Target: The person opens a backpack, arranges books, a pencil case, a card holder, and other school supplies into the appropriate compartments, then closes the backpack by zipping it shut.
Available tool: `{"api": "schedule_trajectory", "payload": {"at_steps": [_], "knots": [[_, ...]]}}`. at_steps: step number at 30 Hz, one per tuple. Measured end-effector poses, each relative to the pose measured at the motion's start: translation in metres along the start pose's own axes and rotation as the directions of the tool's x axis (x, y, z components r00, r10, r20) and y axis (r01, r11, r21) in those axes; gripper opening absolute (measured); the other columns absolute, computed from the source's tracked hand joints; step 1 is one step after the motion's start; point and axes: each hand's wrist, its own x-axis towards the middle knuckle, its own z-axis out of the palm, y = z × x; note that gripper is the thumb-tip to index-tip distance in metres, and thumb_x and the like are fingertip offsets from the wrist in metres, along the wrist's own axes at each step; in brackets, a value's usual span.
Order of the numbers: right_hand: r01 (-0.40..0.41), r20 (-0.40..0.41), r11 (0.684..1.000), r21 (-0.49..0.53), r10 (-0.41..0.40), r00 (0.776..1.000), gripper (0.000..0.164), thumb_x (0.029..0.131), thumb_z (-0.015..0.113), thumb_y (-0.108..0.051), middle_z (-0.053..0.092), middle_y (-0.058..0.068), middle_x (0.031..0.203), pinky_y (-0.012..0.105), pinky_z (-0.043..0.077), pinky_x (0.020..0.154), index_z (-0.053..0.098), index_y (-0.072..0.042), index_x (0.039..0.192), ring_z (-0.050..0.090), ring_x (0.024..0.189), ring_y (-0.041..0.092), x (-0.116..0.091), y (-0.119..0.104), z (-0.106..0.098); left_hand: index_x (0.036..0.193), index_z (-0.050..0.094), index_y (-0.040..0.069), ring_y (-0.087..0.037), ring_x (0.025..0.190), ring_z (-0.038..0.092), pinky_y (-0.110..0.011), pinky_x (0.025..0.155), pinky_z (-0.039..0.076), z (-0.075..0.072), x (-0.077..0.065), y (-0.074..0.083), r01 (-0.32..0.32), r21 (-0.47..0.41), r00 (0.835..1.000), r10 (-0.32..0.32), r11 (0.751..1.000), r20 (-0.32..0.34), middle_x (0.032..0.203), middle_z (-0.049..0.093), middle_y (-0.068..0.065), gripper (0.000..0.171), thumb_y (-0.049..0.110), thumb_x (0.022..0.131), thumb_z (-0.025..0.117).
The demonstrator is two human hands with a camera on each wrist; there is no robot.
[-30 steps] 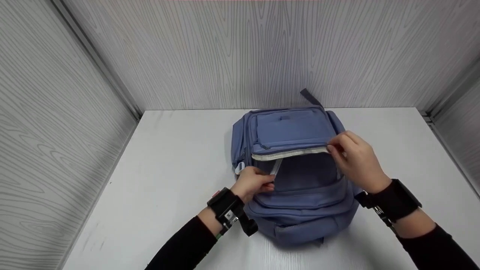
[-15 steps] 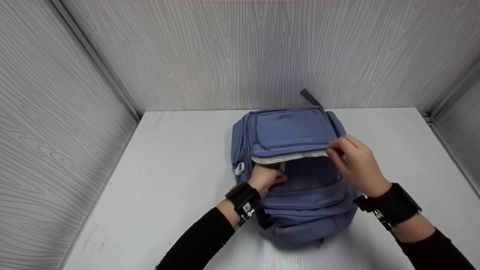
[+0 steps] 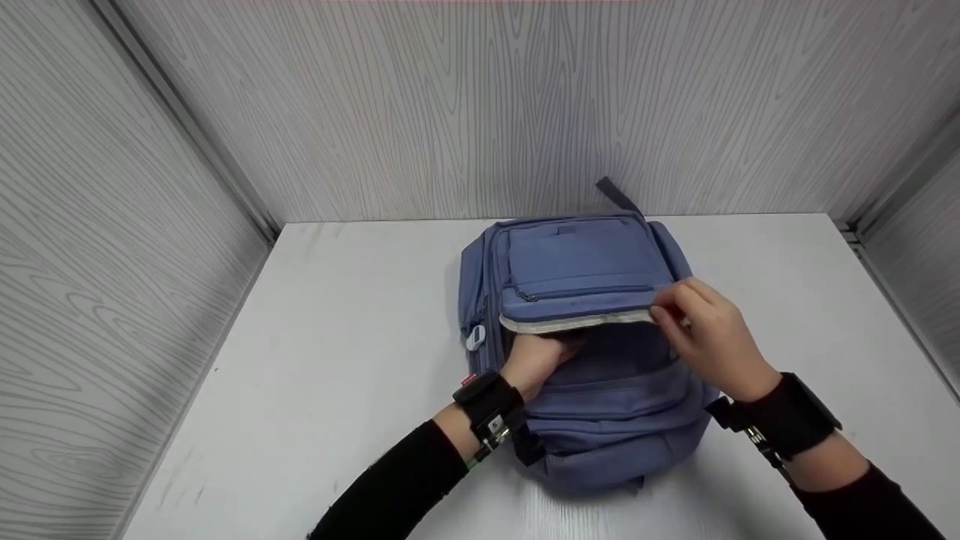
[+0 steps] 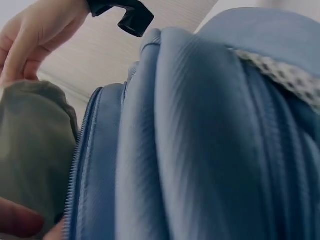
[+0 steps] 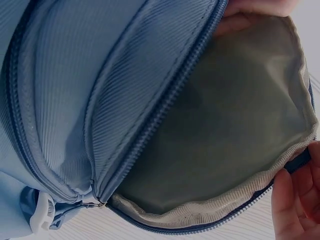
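A blue backpack lies on the white table, its front pocket unzipped. My right hand pinches the edge of the pocket flap at its right corner and holds it lifted. In the right wrist view, right-hand fingers grip the pale-trimmed rim beside the zipper. My left hand reaches under the flap into the pocket, with its fingertips hidden in the head view; I cannot tell what it holds. The left wrist view shows parts of left-hand fingers at the grey-green lining.
A white tag hangs at the backpack's left side. A dark strap sticks out from its top toward the back wall. Panels with a wood-grain print stand at left, back and right of the table.
My left hand has moved forward and right into the pocket, taking a thin pale strip out of sight under the flap. My right hand keeps its pinch, with the flap slightly lower.
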Motion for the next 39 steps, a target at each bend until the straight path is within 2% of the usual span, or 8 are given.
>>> {"api": "schedule_trajectory", "payload": {"at_steps": [4,7,9,14,19,23,30,39], "knots": [[0.004,0.021,1.000,-0.005,-0.004,1.000,0.023,0.077,0.074,0.013,0.059,0.006,0.084,0.015,0.045,0.065,0.063,-0.003,0.088,0.056,0.071,0.011,-0.004,-0.002,0.000,0.137,0.052,-0.008,-0.034,0.123,0.063,-0.035,0.101,0.054,-0.012,-0.016,0.009,-0.008,0.281,0.997,-0.014,0.960,0.077,0.139,0.058,-0.024,0.044,-0.001,0.093,0.056],[0.019,0.049,1.000,-0.013,-0.019,0.999,0.023,0.076,0.075,0.012,0.059,0.005,0.083,0.015,0.045,0.065,0.063,-0.004,0.087,0.057,0.071,0.010,-0.010,-0.004,-0.001,0.126,0.063,-0.006,-0.032,0.114,0.067,-0.033,0.096,0.055,-0.026,-0.032,0.017,-0.138,0.547,0.981,0.040,0.825,0.187,0.126,0.067,-0.021,0.034,0.008,0.096,0.058],[0.032,0.071,0.999,-0.018,-0.031,0.997,0.024,0.075,0.076,0.011,0.058,0.004,0.082,0.016,0.045,0.065,0.062,-0.006,0.086,0.056,0.071,0.009,-0.016,-0.005,-0.001,0.119,0.069,-0.004,-0.030,0.108,0.069,-0.030,0.092,0.055,-0.035,-0.043,0.022,-0.239,0.631,0.963,0.099,0.738,0.250,0.119,0.071,-0.019,0.029,0.012,0.096,0.060],[0.059,0.109,0.998,-0.022,-0.056,0.992,0.027,0.072,0.079,0.009,0.058,0.001,0.081,0.018,0.043,0.065,0.063,-0.008,0.085,0.055,0.071,0.008,-0.031,-0.006,0.002,0.109,0.073,-0.003,-0.027,0.090,0.072,-0.024,0.079,0.057,-0.057,-0.061,0.027,-0.444,0.607,0.896,0.332,0.660,0.295,0.103,0.075,-0.017,0.020,0.008,0.094,0.064],[0.060,0.122,0.998,-0.022,-0.057,0.991,0.029,0.070,0.081,0.009,0.059,0.000,0.081,0.019,0.045,0.068,0.064,-0.010,0.084,0.057,0.074,0.009,-0.043,-0.007,0.006,0.104,0.073,0.000,-0.023,0.093,0.068,-0.031,0.084,0.056,-0.076,-0.057,0.017,-0.531,0.726,0.783,0.581,0.438,0.223,0.099,0.072,-0.012,0.015,0.004,0.090,0.069],[0.057,0.132,0.998,-0.023,-0.053,0.990,0.030,0.069,0.082,0.009,0.060,-0.002,0.082,0.020,0.045,0.070,0.064,-0.010,0.084,0.056,0.077,0.009,-0.050,-0.008,0.010,0.108,0.073,0.002,-0.025,0.106,0.064,-0.036,0.096,0.053,-0.086,-0.053,0.004,-0.523,0.783,0.755,0.609,0.337,0.242,0.108,0.068,-0.011,0.020,0.007,0.088,0.072],[0.064,0.170,0.997,-0.040,-0.057,0.984,0.019,0.080,0.078,-0.001,0.060,-0.001,0.085,0.023,0.043,0.074,0.064,-0.010,0.088,0.054,0.081,0.012,-0.062,-0.007,0.014,0.110,0.074,0.008,-0.025,0.109,0.064,-0.038,0.099,0.051,-0.088,-0.049,-0.016,-0.576,0.814,0.674,0.606,0.072,0.423,0.113,0.070,-0.008,0.025,0.012,0.085,0.076],[0.035,0.220,0.997,-0.072,-0.018,0.975,0.010,0.088,0.073,-0.008,0.060,-0.002,0.088,0.024,0.043,0.075,0.064,-0.011,0.090,0.052,0.083,0.012,-0.074,-0.006,0.019,0.099,0.075,0.013,-0.019,0.099,0.065,-0.035,0.094,0.051,-0.085,-0.041,-0.028,-0.566,0.808,0.573,0.627,-0.164,0.528,0.100,0.072,-0.001,0.018,0.014,0.081,0.078]]}}
